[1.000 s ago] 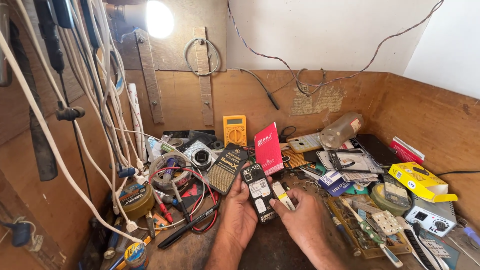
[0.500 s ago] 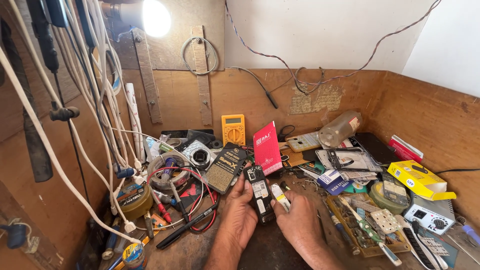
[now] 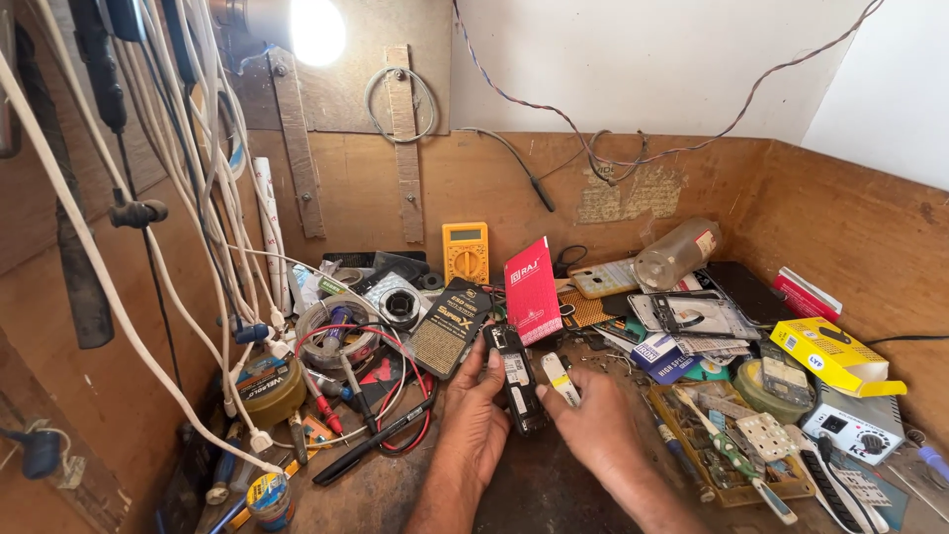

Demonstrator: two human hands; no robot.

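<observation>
Holding a long black phone with its back cover off, the left hand wraps around its left side, so that grip is closed on the phone. The right hand pinches a small white and yellow tool between thumb and fingers, and its tip rests at the right edge of the phone. So that grip is narrow and closed on the tool.

The phone sits low in the middle of the bench, at about 6 o'clock from the red card and the yellow meter.

As far as can be judged, the work is at an early or middle stage. The phone is open and its white stickers show, but no part lies taken out beside it.

Some things are hard to see. The bottom end of the phone hides under the two hands. The tool tip is too small to make out. The arms are cut off at the lower edge. At 9 o'clock, white cables hang over that side. At 3 o'clock lies a pile of small parts, with a yellow box among them.
</observation>
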